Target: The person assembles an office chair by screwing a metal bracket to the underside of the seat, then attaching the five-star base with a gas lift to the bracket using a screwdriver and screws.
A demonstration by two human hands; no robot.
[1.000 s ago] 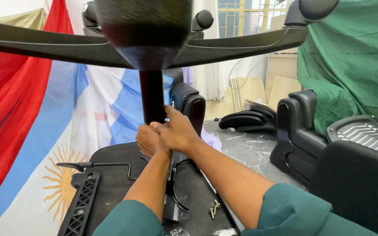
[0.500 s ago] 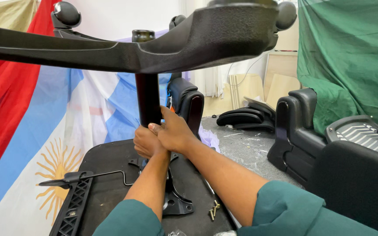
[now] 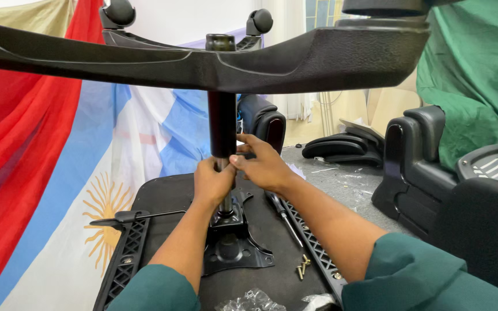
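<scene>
Gas cylinder stands upright in the middle of the shot, its lower end dropping into the metal mechanism plate bolted on the upturned seat. The star base sits on top of the cylinder, legs spread wide, casters pointing up.

Both hands are on the cylinder where the fat black sleeve ends and the thin shiny rod begins. Left hand is wrapped tight around it from below, right hand is closed on it from the side, fingers touching the left's. So hands together, both clamped on the same spot.

Handling-wise, I'd guess this thing is stiff steel and fairly heavy, and with the base up top it's going to feel top-heavy and want to tip. The shiny rod looks slick, maybe greasy, so the black sleeve seems the better place to grab. Low down near the plate gives the most control.

Around it: a screwdriver lies on the seat just right of the plate, a few screws near it, a lever sticking out left, crumpled plastic bag at the front edge. Armrests and other black chair parts sit off to the right, flags hang behind.
</scene>
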